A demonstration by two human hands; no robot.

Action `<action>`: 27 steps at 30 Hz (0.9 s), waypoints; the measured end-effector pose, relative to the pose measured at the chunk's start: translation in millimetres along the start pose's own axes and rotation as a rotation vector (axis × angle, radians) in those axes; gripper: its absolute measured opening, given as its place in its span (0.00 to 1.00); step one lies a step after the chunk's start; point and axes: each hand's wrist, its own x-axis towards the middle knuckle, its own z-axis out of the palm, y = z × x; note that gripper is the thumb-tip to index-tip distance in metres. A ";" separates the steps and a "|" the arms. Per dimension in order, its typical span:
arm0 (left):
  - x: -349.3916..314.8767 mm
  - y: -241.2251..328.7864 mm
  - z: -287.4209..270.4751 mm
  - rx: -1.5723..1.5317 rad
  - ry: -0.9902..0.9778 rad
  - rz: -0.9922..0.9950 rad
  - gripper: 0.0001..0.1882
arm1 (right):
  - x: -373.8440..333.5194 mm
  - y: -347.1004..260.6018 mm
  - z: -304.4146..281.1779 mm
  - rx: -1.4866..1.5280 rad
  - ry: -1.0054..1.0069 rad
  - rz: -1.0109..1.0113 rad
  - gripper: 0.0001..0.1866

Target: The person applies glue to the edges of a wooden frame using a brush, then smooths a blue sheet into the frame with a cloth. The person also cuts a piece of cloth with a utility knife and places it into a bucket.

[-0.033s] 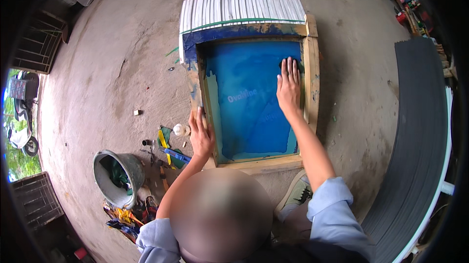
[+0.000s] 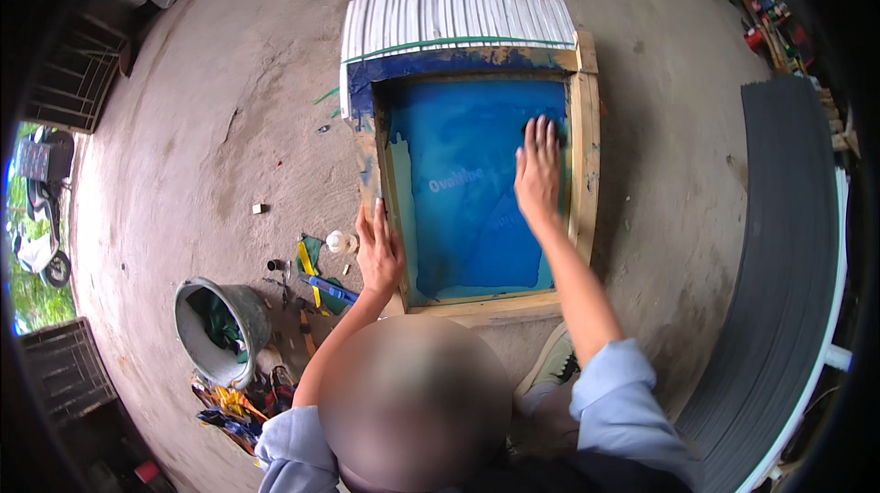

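Note:
A wooden-framed printing screen (image 2: 585,172) lies on the floor in front of me, its mesh (image 2: 500,255) coated blue with faint pale lettering. Near the mesh's upper right corner, my right hand (image 2: 539,172) lies with its fingers stretched flat. A dark patch, perhaps a pad, shows beneath the fingertips; most of it is hidden. My left hand (image 2: 379,259) rests on the frame's left rail, fingers extended and slightly apart. White corrugated board (image 2: 458,16) sticks out beyond the frame's far side.
To the left are a white bottle (image 2: 340,242), a blue cutter knife (image 2: 330,289) and a grey bucket (image 2: 247,310) with dark green cloth in it. Crumpled wrappers (image 2: 234,406) lie below the bucket. A dark ribbed sheet (image 2: 770,218) stretches along the right. My shoe (image 2: 548,369) is beside the frame.
My right hand has shifted slightly toward me and to the left over the mesh, the dark patch with it. My left hand stays on the rail.

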 end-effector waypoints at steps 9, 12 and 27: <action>2.6 -2.3 -19.1 0.271 0.040 0.166 0.47 | -55.7 -19.5 -20.1 0.011 -0.235 -0.327 0.26; -6.6 7.9 -26.3 0.357 -0.042 0.250 0.43 | -29.4 6.4 -44.6 -0.115 -0.332 -0.226 0.26; -156.8 -17.1 -263.9 0.379 -0.198 -0.103 0.22 | 28.0 -228.6 -177.2 0.106 -0.631 -0.578 0.18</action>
